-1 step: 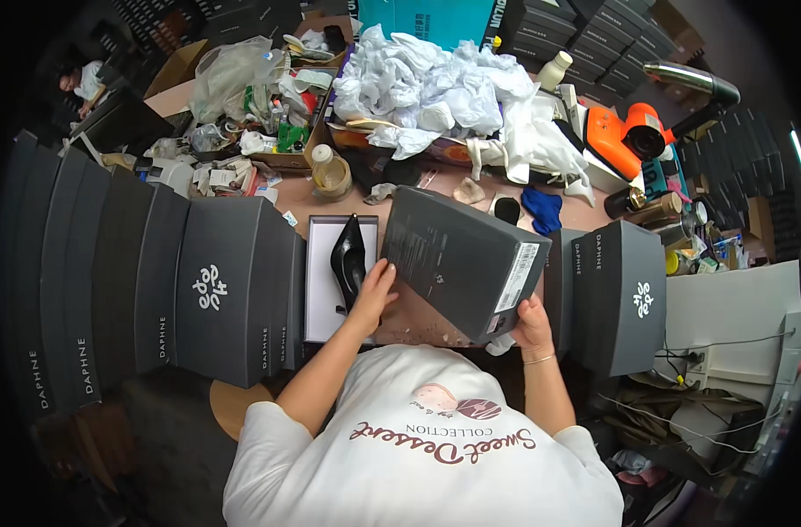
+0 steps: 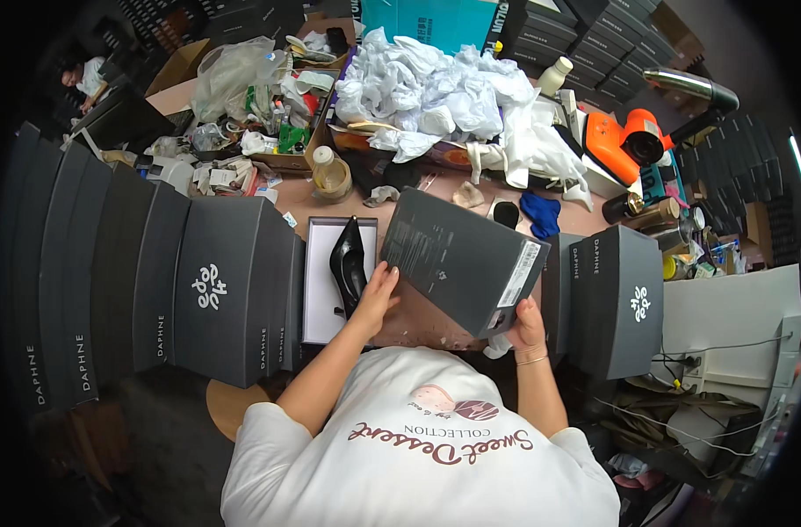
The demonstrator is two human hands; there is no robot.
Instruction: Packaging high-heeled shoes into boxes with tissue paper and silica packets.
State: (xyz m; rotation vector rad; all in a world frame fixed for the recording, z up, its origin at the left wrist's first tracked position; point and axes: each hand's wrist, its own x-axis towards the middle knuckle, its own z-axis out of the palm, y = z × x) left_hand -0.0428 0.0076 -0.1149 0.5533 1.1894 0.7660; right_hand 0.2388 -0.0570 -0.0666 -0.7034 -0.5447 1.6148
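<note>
Between both hands: tilted dark shoebox lid, beside black heel.

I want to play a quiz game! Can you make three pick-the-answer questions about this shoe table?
1. Where is the black high-heeled shoe?
A. in the open white-lined box
B. on the floor
C. on the paper pile

2. What colour is the lid held by the left hand and right hand?
A. red
B. dark grey
C. yellow

3. How is the lid held?
A. flat
B. tilted
C. dropped

Answers: 1 A, the shoe lies inside the box. 2 B, its surface is dark grey. 3 B, one side is raised.
</note>
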